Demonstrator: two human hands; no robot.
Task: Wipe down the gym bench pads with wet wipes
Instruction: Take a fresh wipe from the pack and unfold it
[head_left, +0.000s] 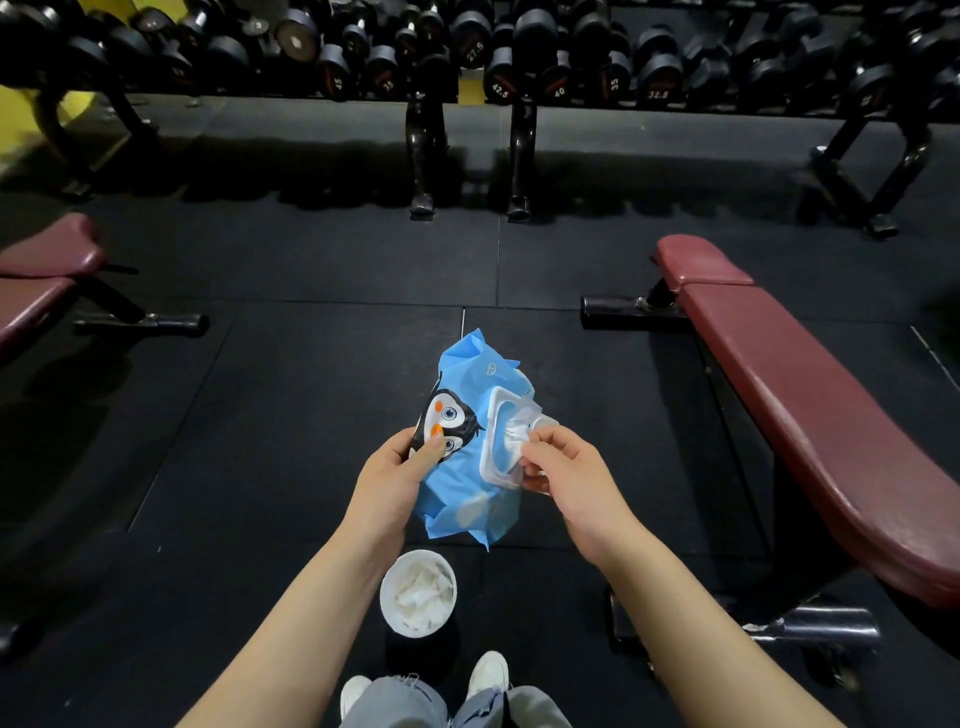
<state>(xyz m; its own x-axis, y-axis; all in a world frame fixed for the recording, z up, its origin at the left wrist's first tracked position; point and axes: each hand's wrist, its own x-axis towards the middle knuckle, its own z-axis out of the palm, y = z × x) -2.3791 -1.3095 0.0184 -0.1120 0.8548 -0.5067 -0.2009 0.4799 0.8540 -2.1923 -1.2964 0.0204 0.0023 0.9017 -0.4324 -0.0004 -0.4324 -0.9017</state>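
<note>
A blue wet-wipe pack with a penguin print hangs in front of me over the floor. My left hand grips its left side, thumb on the penguin. The pack's clear flip lid stands open. My right hand pinches a white wipe at the opening. A maroon bench pad runs along my right, with its short seat pad at the far end. Another maroon bench shows at the left edge.
A white bin holding crumpled wipes stands on the black rubber floor just in front of my shoes. A long rack of black dumbbells spans the back. The right bench's black steel feet stick out onto the floor.
</note>
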